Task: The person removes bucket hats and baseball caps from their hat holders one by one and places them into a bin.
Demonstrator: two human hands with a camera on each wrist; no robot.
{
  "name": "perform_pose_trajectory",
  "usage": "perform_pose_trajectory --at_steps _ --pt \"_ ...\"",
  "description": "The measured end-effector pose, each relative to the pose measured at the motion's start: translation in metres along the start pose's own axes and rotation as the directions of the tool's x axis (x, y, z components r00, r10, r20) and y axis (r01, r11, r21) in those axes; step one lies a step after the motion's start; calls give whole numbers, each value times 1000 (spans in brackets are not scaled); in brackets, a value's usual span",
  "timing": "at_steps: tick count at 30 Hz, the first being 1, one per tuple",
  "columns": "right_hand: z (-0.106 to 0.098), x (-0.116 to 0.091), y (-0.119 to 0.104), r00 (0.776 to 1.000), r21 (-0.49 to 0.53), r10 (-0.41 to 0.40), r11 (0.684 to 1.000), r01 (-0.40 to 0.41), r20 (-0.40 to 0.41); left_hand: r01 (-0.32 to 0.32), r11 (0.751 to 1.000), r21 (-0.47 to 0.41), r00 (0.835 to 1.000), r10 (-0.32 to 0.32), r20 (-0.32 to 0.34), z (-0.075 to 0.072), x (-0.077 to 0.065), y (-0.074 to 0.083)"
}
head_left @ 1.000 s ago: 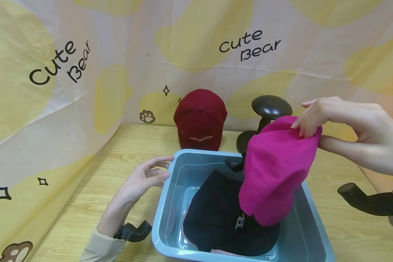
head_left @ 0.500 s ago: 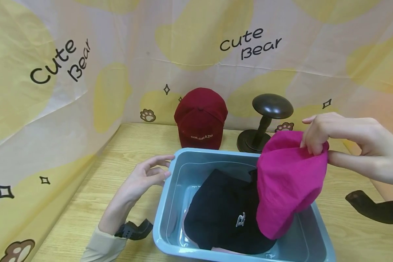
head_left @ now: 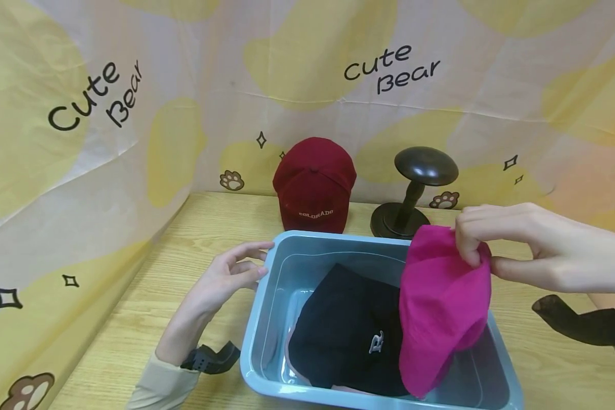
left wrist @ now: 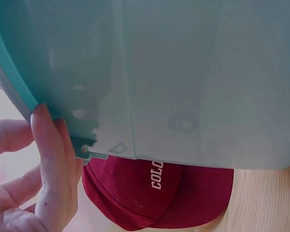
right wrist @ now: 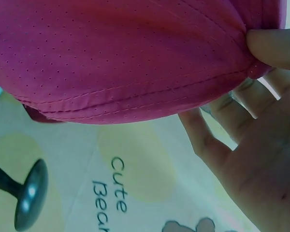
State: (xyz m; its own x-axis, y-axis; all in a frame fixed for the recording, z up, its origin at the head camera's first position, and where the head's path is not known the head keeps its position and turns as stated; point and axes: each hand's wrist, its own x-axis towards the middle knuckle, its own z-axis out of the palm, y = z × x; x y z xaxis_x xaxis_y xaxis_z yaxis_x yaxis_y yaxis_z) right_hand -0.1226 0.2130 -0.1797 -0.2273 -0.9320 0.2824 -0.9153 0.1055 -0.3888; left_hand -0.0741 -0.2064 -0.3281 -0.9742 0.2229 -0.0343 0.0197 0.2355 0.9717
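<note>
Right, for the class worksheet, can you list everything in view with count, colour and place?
Magenta cap: one, magenta, held over the tub's right part
Black cap: one, black with a pale letter, inside the tub
Pinkish layer: one edge showing, pale pink, under the black cap; identity unclear
Tub: one, light blue, on the table
Colorado cap: one, dark red, behind the tub
Stand: one, dark, right of the Colorado cap
Table: one, light wood, beneath
Printed cloth: yellow and whitish, back and left; count unclear
Wrist bands: two, black, one per wrist
Sleeve: one clearly visible, beige, left arm
Hands: two, bare; left touching the tub's rim, right pinching the magenta cap
</note>
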Motion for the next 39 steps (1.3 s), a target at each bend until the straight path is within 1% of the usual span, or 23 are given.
perform_pose_trajectory --at_steps 3,7,9,11,14,21,25,29,32,35,39 --pt "6 8 -2 999 -23 20 1000 -19 29 -4 1000 -1 1000 4 -1 0 0 -1" --pt "14 16 0 998 -36 30 999 -28 47 -4 1000 -2 1000 4 -4 0 1 -1" --pt "17 20 -1 996 -44 61 997 -58 64 -2 1000 -2 1000 2 -4 0 1 -1" --pt "20 24 -4 990 -64 110 992 -105 83 -2 1000 -2 1000 2 -4 0 1 -1" --pt "24 31 -6 985 -72 140 988 -133 103 2 1000 1 1000 -2 -5 0 0 0" --pt "36 48 -4 990 -43 54 998 -49 129 5 1000 10 1000 -5 -11 1 0 0" --pt "45 55 -3 990 -66 49 997 -40 135 1 1000 19 1000 -1 -12 1 -1 0" --pt "52 62 -1 989 -117 69 992 -54 129 -4 1000 17 1000 4 -11 1 1 -1" --pt "57 68 -1 989 -115 65 992 -50 131 -2 1000 13 1000 3 -9 1 2 -2" --pt "62 74 0 990 -104 34 994 -19 140 2 1000 11 1000 -2 -8 0 2 -2" --pt "68 82 3 989 -85 -29 996 41 145 4 1000 15 1000 -4 -12 0 4 -2"
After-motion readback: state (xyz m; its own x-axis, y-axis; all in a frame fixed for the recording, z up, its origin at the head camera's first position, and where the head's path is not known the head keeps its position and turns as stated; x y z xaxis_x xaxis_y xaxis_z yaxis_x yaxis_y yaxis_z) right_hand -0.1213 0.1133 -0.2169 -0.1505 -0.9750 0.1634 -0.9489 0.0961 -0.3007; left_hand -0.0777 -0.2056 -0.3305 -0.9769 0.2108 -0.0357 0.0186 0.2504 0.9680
